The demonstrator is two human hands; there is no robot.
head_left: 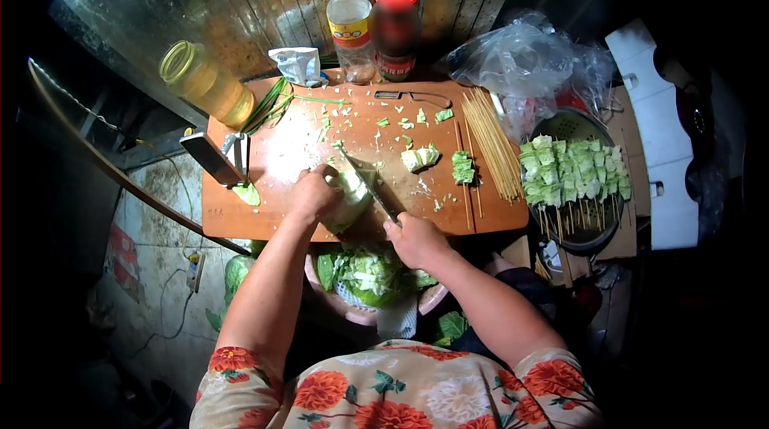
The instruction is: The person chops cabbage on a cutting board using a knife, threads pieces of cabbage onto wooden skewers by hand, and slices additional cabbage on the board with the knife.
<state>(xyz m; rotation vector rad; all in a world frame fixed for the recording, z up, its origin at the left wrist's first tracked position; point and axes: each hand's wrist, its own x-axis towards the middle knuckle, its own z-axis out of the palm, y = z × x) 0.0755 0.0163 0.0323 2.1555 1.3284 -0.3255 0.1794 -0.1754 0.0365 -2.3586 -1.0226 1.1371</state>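
Observation:
My left hand [317, 193] presses on a pale green chunk of cabbage [348, 206] near the table's front edge, its fingers bent over the top. In my right hand [420, 241] is a knife [376, 193], gripped by the handle, its blade slanting up and left against the cabbage's right side. Beyond the blade lie a small stack of cut cabbage [420, 158] and a skewered piece of cabbage [463, 168] on thin sticks. Below the table edge, a pink-rimmed basin [362, 316] holds leafy cabbage [370, 275], partly hidden under my arms.
Bamboo skewers [492, 145] lie on the wooden table [264, 219], left of a colander [578, 115] with cabbage skewers [573, 169]. A phone [211, 158] on a stand, a jar of yellow liquid [207, 86], a clear bottle [350, 32], a red-lidded jar [396, 36] and a peeler [412, 98] surround the scraps.

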